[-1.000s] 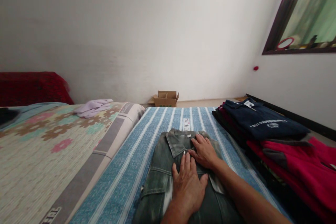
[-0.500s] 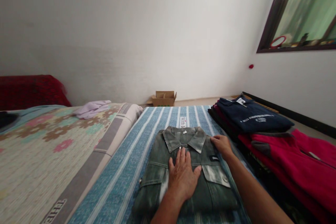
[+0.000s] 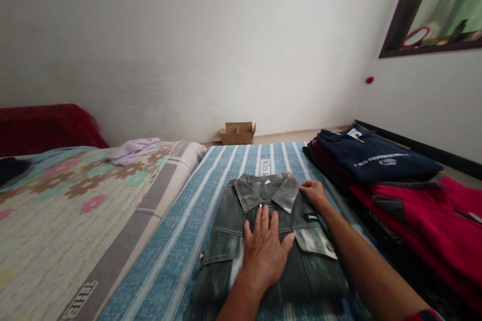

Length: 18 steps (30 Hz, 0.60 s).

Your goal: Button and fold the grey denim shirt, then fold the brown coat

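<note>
A folded grey-green denim jacket (image 3: 226, 218) lies front up in the lower middle, its collar pointing away from me. It has flapped chest pockets and a small dark label at the right. My left hand (image 3: 265, 248) rests flat on the jacket's front below the collar, fingers stretched out. At the jacket's right shoulder, beside the collar, my right hand (image 3: 315, 194) has its fingers bent together on the cloth edge. The fingertips are partly hidden there. Beneath the jacket is a blue striped bedspread (image 3: 176, 220).
To the right are stacked folded clothes, with a navy top (image 3: 380, 155) and a red garment (image 3: 417, 210). A floral bed (image 3: 83, 241) at the left bears a crumpled lilac cloth (image 3: 133, 151). Beyond the bed end stands an open cardboard box (image 3: 238, 134) by the wall.
The view has shifted slightly, so the clothes at the right sit farther right. My right hand has moved slightly toward the collar along the shoulder; my left hand still rests on the jacket.
</note>
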Available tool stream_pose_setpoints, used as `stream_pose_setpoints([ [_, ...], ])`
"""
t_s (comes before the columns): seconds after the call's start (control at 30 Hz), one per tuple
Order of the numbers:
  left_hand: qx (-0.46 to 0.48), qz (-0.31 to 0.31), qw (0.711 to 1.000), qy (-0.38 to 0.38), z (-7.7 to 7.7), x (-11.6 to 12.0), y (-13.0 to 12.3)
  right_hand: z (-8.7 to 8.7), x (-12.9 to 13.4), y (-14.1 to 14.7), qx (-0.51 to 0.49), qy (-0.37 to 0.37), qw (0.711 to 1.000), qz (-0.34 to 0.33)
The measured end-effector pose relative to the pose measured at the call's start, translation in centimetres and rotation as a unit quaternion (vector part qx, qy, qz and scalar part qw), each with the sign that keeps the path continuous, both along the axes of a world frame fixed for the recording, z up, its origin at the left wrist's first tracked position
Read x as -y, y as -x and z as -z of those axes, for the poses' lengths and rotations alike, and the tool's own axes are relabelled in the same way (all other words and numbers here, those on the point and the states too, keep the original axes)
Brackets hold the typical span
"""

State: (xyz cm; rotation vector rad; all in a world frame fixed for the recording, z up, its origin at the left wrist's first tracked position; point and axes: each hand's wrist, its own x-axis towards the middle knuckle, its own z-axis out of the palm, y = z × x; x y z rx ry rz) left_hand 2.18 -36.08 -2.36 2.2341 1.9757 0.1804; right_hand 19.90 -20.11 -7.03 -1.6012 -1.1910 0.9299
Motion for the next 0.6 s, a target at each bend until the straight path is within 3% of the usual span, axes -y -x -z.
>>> stream_pose_setpoints([
  [0.33,-0.006,0.001,1.0,0.001,-0.3,0.1,-0.2,-0.5,1.8,-1.1,-0.008,0.036,0.997,0.069],
  [0.6,0.008,-0.001,1.0,-0.006,0.2,0.1,0.0,-0.1,1.7,0.2,-0.054,0.089,0.994,0.034],
])
